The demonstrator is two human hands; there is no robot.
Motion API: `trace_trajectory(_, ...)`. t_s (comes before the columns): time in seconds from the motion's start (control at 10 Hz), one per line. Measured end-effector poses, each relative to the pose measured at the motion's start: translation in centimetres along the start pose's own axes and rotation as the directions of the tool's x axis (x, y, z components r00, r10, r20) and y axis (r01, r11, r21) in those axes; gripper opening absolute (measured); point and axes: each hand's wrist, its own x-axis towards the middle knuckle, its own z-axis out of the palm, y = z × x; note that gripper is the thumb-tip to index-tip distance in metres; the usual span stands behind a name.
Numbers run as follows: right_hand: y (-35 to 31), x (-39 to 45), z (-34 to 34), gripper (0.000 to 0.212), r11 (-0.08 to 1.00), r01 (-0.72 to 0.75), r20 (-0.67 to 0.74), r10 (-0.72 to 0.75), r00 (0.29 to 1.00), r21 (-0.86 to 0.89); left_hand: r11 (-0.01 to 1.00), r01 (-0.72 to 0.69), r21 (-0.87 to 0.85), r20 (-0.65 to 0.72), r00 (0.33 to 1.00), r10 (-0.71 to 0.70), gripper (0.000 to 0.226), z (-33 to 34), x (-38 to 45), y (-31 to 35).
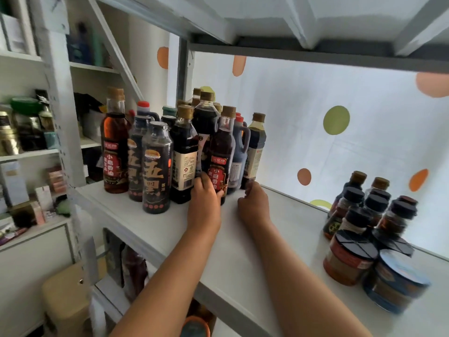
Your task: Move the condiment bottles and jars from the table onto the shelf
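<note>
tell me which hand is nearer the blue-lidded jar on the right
Right. The right hand lies left of the blue-lidded jar, at a bottle's base; the left hand is farther left.

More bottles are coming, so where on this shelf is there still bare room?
The widest bare stretch of the shelf lies between the tall bottles at left and the jars at right, behind the right hand. A narrower bare strip runs along the front edge. The left cluster is packed tight; the left hand grips one bottle there.

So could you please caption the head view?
Both hands set bottles on the shelf.
</note>
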Motion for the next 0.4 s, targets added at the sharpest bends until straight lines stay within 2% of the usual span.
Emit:
trace_trajectory(0.2,-0.6,-5.3,-2.0,0.057,0.933,0.1,0.103,-0.068,0.992,-0.347,0.999,-0.009,0.035,0.033,0.999,0.008,0.074,-0.6,-0.8,0.5)
trace_trajectory(0.3,-1.3,-8.6,-3.3,0.06,0.894,0.175,0.101,-0.146,0.984,-0.412,0.989,-0.138,0.048,0.032,0.99,0.137,0.081,-1.5,-2.8,0.9)
trace_trajectory(0.4,-2.3,-11.3,-4.8,0.06,0.899,0.178,0.041,-0.177,0.983,-0.399,0.949,-0.3,0.095,0.145,0.948,0.285,0.078,-3.3,-5.7,1.5)
